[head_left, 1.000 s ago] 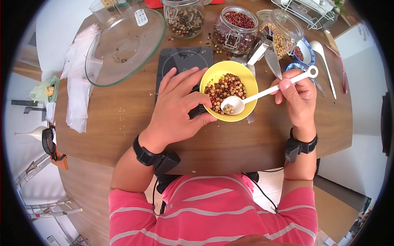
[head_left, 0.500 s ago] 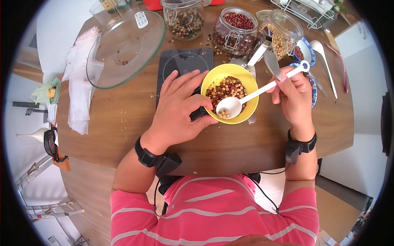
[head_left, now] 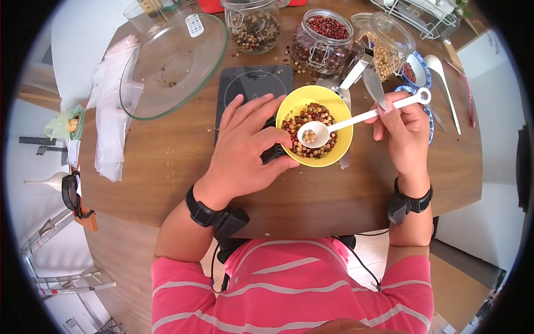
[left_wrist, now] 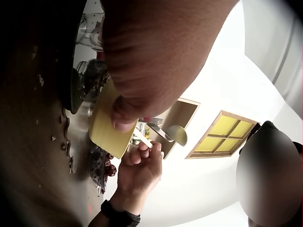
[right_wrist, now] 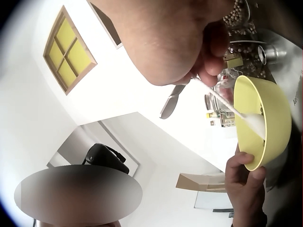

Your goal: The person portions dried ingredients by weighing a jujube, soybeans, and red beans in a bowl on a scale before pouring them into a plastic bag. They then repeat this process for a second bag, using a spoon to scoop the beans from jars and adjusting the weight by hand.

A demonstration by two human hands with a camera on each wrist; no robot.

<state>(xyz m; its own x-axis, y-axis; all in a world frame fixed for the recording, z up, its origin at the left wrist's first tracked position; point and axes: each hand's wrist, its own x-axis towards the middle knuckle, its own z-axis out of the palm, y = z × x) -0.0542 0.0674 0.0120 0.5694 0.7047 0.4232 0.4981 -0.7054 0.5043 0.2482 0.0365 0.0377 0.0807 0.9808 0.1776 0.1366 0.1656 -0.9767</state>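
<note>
The yellow bowl (head_left: 306, 96) is gripped at its near left rim by the left hand (head_left: 242, 142): the thumb and forefinger are pinched on the wall, while the other fingers are extended beside it, over a flat black device (head_left: 239, 83). Whether the bowl is lifted or rested on something cannot be told.

By the right hand (head_left: 404, 133), to the right of the bowl, a white spoon (head_left: 356, 118) is pinched by its handle between thumb and curled fingers; a metal utensil (head_left: 374, 86) is also held there, its blade-like end pointed away from the person. The white spoon's head is held inside the bowl, and a few pale beans (head_left: 309, 136) are carried in it. Mixed red, brown and pale beans (head_left: 320, 114) are spread across the bowl's bottom; whether they are touched by the spoon is unclear.

Beyond the bowl, a jar of red beans (head_left: 320, 50) is placed, with a jar of pale beans (head_left: 384, 58) to its right. Left of the bowl, beyond the hand, a clear glass disc (head_left: 189, 94) and plastic bags (head_left: 111, 128) are laid. Well right of the bowl, a white ladle (head_left: 445, 92) is set down.
</note>
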